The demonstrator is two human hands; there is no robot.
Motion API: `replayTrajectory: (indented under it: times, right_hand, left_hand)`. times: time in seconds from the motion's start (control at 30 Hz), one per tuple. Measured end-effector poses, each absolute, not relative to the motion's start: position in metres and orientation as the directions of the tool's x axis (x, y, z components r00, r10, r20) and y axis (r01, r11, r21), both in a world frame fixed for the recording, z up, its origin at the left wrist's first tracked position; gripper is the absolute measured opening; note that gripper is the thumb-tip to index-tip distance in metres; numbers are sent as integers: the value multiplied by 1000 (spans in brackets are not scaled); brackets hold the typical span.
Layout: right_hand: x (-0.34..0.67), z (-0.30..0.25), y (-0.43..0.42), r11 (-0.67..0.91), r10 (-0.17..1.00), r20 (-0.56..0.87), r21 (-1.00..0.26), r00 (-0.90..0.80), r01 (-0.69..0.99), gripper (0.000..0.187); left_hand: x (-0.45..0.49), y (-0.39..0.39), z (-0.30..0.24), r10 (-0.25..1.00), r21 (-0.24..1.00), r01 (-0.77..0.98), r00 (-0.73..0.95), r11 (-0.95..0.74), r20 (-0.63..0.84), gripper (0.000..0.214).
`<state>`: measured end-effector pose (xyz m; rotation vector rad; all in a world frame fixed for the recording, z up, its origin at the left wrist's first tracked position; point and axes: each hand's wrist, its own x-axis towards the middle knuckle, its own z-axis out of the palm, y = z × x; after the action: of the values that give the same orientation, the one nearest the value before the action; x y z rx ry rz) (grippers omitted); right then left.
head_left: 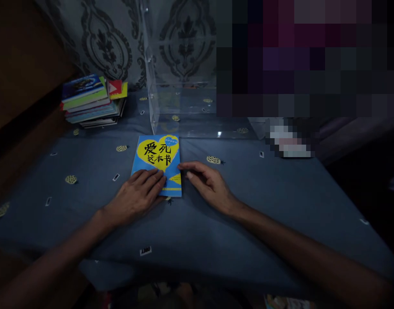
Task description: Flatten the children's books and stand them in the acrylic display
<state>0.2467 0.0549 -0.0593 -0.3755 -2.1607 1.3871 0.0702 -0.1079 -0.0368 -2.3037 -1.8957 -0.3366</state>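
Observation:
A closed blue and yellow book with a heart and black Chinese characters on its cover lies flat on the cloth-covered table. Resting flat across its lower left cover is my left hand, fingers stretched out, its thumb hidden. My right hand is at the book's right edge, thumb and fingers apart. The index fingertip meets or nearly meets that edge; I cannot tell which. Nothing shows between the right thumb and fingers.
At the back left stands a stack of books. A clear plastic rack rises behind the blue and yellow book, before a patterned curtain. The dark blue tablecloth carries pineapple prints. Blurred blocks cover the upper right.

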Motion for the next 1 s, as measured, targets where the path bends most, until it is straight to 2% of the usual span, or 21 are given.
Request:
replayTrajectory:
  times: [0.17,0.37,0.57,0.63,0.73,0.8,0.9,1.0]
  right_hand:
    - [248,-58,55,417,498,290,-906,-817,-67,28]
    - [248,-57,53,418,494,306,-904,-814,-86,27]
    - [249,-57,53,510,482,305,-860,-822,-21,26]
    - [250,-57,52,552,472,319,-834,-822,-7,25]
    - [250,-56,51,611,451,349,-792,-821,-1,27]
    - [250,-55,49,631,442,355,-776,-824,4,28]
    - [250,-53,48,635,443,347,-773,-826,16,27]
    - [250,-51,47,635,448,347,-772,-824,20,26]
  left_hand:
    - [68,-106,-36,959,121,977,142,-175,246,33]
    - [70,-106,-35,961,110,979,139,-169,241,34]
    - [67,-106,-33,943,52,980,169,-192,288,36]
    - [62,-104,-33,941,90,989,80,-115,327,36]
    - [49,-99,-38,908,161,976,-200,150,367,42]
    - [40,-95,-44,876,224,939,-329,262,353,48]
    - [30,-92,-52,860,389,878,-409,280,304,52]
    - [25,-91,-53,831,675,706,-495,213,255,53]
